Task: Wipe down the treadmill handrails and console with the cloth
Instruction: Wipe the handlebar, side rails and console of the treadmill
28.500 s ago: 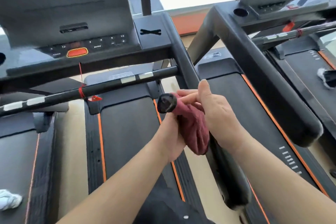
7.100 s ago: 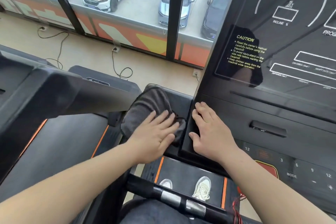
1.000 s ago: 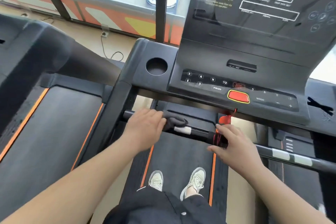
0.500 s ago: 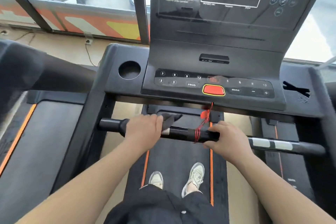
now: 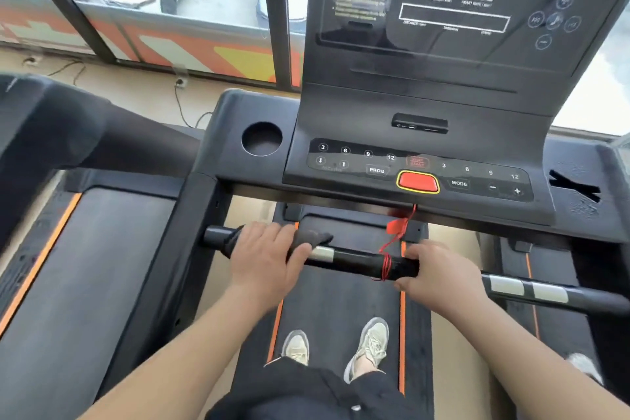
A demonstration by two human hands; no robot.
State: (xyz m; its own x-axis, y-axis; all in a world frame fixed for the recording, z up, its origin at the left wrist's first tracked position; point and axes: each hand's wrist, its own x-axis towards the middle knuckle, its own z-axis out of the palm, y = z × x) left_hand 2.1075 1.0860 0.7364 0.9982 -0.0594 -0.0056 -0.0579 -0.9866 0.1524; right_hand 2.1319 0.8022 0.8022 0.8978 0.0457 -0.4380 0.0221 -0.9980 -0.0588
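At 6 o'clock in the view, two pale sneakers (image 5: 370, 341) stand on the treadmill belt (image 5: 341, 297). Both forearms reach forward from there to the front handlebar (image 5: 354, 261), which crosses from 9 towards 3 o'clock. The left hand (image 5: 266, 259) lies knuckles-up on the bar's left part, its fingers curled over and clamping the dark cloth (image 5: 312, 237) round the bar. A loose corner of the cloth sticks out at the hand's 2 o'clock. The right hand (image 5: 439, 276) wraps fingers and thumb round the bare bar at the left hand's 3 o'clock, just beside the red safety cord (image 5: 387, 263) wound there. Beyond, at 12 o'clock, rises the console (image 5: 419, 106) with its red stop button (image 5: 418, 181) and a round cup holder (image 5: 261, 139) at 10 o'clock. A second ago the right hand hovered flat over the bar; seven seconds ago the cloth was on the console's left shelf.
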